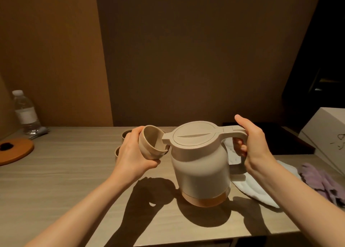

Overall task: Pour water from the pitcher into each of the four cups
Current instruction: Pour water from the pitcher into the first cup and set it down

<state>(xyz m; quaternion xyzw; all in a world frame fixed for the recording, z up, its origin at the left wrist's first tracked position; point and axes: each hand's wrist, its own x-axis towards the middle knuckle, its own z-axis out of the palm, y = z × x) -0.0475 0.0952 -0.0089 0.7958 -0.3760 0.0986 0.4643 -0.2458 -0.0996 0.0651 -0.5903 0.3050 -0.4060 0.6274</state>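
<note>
A beige pitcher (200, 164) with a flat lid and an orange base is held just above the wooden table (61, 174). My right hand (255, 144) grips its handle, thumb raised. My left hand (133, 154) holds a small beige cup (152, 144), tilted with its mouth toward the pitcher's spout, which reaches over the cup's rim. Behind my left hand, parts of two more cups show: one cup (125, 134) farther back and another cup (117, 151) nearer. A fourth cup is not in sight.
A water bottle (26, 112) stands at the far left by an orange round coaster (17, 149). A white cloth (259, 187) and purple gloves (321, 181) lie at the right, with a white box (324, 134) and a dark tray (291, 142) behind them.
</note>
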